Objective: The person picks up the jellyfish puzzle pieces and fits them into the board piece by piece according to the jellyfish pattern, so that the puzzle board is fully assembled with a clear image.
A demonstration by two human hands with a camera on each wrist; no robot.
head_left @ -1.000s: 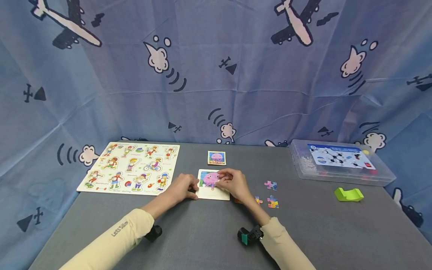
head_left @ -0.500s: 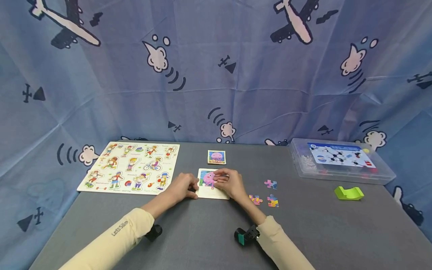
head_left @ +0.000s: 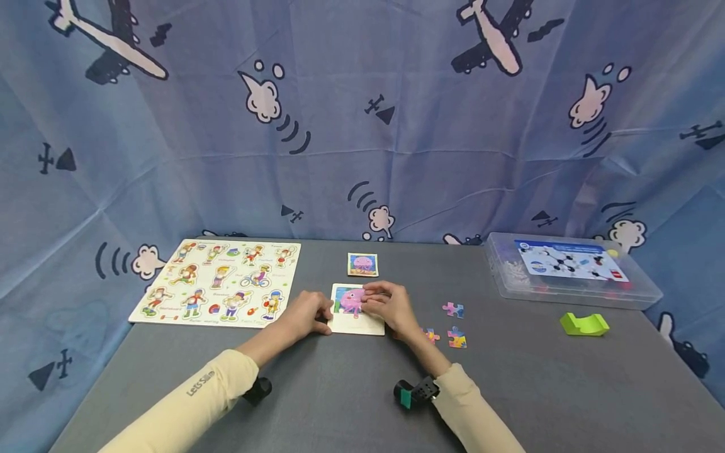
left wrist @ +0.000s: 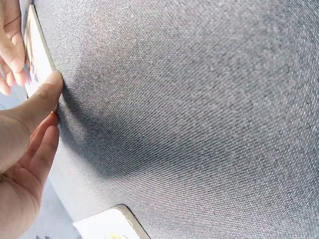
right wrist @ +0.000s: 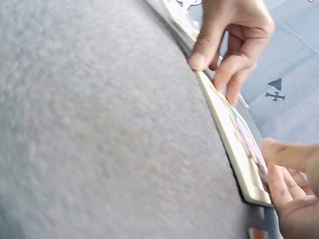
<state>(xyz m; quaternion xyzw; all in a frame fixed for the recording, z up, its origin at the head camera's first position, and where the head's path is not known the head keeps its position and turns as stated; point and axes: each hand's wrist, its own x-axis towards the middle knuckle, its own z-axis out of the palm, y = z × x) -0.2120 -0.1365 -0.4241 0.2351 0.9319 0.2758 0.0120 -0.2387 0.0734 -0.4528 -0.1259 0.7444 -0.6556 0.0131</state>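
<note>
A small cream jigsaw board [head_left: 358, 326] lies flat on the grey table, with a pink sea creature picture [head_left: 349, 301] partly laid in its upper left. My left hand [head_left: 308, 313] holds the board's left side, thumb at the front edge and fingers along the side; in the left wrist view the thumb [left wrist: 47, 92] presses the rim. Over the right part of the picture, my right hand [head_left: 393, 308] pinches a jigsaw piece between thumb and fingers, mostly hidden by them. In the right wrist view, the right fingertips [right wrist: 275, 172] lie close against the laid pieces.
Loose jigsaw pieces [head_left: 457, 338] lie right of the board, one partly behind the right forearm. Behind it stands a small picture card [head_left: 362, 265]. A large figure puzzle board [head_left: 287, 269] lies left. At right are a clear plastic box [head_left: 572, 292] and a green block [head_left: 584, 325].
My right hand slid slightly left over the picture, then back a little to the right, uncovering and re-covering loose pieces by the forearm. The left hand stays at the board.
</note>
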